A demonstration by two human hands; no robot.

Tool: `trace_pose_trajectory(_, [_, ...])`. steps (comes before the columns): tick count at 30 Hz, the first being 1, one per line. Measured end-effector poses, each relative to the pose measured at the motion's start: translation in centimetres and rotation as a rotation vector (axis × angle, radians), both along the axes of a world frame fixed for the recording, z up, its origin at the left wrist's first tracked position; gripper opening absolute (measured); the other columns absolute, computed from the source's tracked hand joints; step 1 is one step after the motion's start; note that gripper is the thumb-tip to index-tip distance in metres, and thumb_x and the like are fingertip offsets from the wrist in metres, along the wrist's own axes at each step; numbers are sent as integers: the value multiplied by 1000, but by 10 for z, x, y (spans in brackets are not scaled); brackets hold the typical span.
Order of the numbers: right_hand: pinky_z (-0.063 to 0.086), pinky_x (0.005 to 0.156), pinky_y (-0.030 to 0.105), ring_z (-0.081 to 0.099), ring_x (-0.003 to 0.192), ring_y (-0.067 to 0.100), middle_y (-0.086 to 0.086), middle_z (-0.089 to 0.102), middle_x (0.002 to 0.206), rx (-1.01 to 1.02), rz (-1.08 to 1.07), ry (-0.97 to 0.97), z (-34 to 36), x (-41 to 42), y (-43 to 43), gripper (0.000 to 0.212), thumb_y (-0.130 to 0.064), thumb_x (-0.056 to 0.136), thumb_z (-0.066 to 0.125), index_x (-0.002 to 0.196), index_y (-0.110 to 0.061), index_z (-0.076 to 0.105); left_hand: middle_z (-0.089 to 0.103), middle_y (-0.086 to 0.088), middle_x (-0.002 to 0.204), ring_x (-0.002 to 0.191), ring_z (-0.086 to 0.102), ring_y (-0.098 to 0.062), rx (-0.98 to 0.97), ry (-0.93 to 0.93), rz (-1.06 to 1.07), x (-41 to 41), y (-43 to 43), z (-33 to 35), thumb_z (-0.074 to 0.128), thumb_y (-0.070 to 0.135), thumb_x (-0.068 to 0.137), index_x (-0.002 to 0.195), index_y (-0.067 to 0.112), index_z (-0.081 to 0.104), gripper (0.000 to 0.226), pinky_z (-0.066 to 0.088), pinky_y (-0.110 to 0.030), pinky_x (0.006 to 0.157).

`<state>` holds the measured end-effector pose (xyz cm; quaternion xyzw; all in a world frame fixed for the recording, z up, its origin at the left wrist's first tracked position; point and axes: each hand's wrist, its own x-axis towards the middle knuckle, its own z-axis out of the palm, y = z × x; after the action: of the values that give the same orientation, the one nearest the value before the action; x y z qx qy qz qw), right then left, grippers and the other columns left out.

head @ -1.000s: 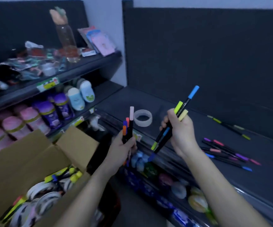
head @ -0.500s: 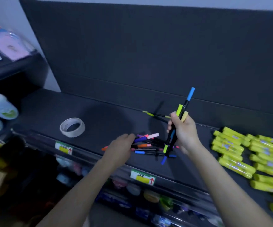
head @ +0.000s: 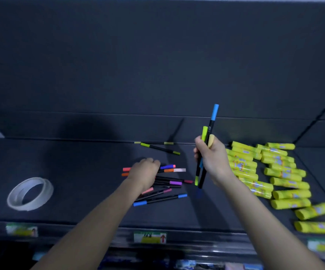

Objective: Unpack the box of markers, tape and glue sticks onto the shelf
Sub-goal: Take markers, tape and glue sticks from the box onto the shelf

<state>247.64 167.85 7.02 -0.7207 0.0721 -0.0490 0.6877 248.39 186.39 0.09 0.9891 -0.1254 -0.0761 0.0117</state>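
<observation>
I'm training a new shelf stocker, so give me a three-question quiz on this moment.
1. True or false: the clear ring-shaped tape roll lies left of the loose pile of coloured markers.
2. Which hand grips the upright bundle of markers? A) left B) right
3. Fill in: the yellow-wrapped glue sticks lie at the dark shelf's ___ end.
Key: 1 true; 2 B, the right hand; 3 right.

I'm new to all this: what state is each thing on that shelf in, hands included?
Marker pile: lying loose on the shelf.
Left hand: on the pile, fingers curled round some markers.
Right hand: grips a marker bunch, upright.
Green markers: lying behind the pile.
Tape roll: lying flat, untouched.
Glue sticks: lying on their sides.
</observation>
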Motion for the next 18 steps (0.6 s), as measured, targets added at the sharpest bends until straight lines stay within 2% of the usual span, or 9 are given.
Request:
trace_pose_trajectory(9, [42,49,19,46,44,4,-3,53,58,-110,-35,-66,-10,22,6,22,-12,96,51,75,-18,50,49,-12,114,111,47,-30,-32,95,-126,33,-3,-23,49,11,94,116,8,47,22,42,-39,84])
trace_pose_trajectory(18, [43,51,15,48,48,0,-3,53,62,-185,33,-84,-19,37,11,21,-10,97,50,78,-19,52,47,-8,114,115,42,-26,-169,165,-115,42,4,-26,59,33,90,117,11,50,36,43,-40,93])
